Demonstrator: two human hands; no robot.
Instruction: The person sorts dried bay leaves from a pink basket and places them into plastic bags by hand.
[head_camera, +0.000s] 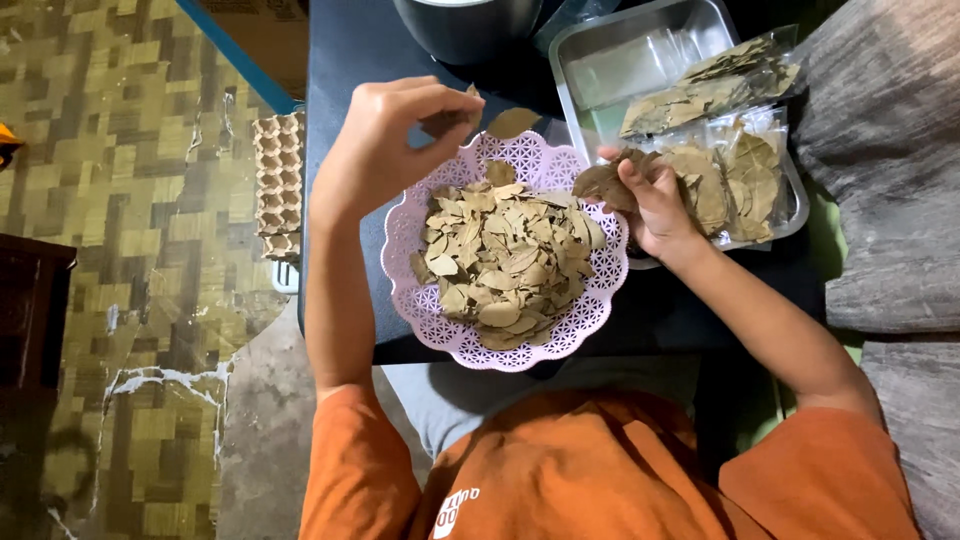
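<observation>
A pink lattice plastic plate (440, 330) on a dark table holds a heap of dried bay leaves (505, 265). My left hand (390, 145) hovers over the plate's far left rim, fingertips pinched on a single dried leaf (445, 122). Another loose leaf (512, 122) lies just past the rim. At the plate's right edge, my right hand (655, 205) grips a small bunch of dried leaves (605, 182), next to a metal tray (600, 45).
The metal tray holds clear plastic bags filled with leaves (735, 175). A dark round pot (465, 25) stands at the table's far side. A stack of cardboard egg trays (280, 180) sits left of the table on a patterned floor. Grey fabric (890, 150) lies at right.
</observation>
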